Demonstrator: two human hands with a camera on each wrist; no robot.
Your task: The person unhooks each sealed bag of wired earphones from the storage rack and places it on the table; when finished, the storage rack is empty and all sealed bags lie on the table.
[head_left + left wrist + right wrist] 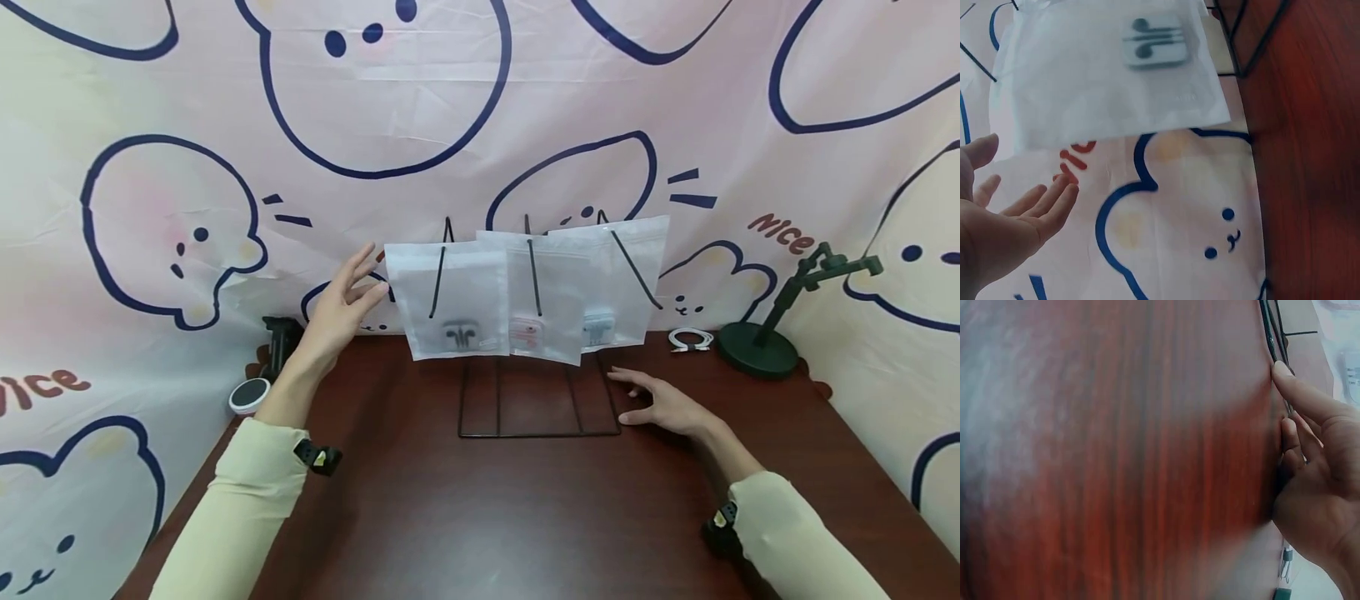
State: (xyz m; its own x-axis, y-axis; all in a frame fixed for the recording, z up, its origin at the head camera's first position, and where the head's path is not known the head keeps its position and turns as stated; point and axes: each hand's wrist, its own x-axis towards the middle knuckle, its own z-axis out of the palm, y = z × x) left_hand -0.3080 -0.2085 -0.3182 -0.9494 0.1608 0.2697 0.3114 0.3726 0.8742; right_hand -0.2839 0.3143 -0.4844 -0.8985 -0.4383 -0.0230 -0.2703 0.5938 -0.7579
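Observation:
A black wire display rack [498, 436] stands on the table, and three white translucent zip bags hang from its prongs. In the left bag [408, 292] I see wired earphones in a small square case [1155, 44]. The middle bag [555, 283] has a red-marked packet low inside, the right bag [633, 275] a bluish one. My left hand [341, 304] is raised beside the left bag's edge, fingers extended and nothing in them. My right hand [663, 404] lies low at the rack base's right side, its thumb [1300, 394] touching the wire and the fingers loosely bent.
A dark green stand [757, 350] with a jointed arm stands at the back right, next to a coiled white cable [690, 340]. Back left are a black object [281, 342] and a round white-rimmed item [249, 395]. A cartoon-print cloth [180, 242] hangs close behind the rack.

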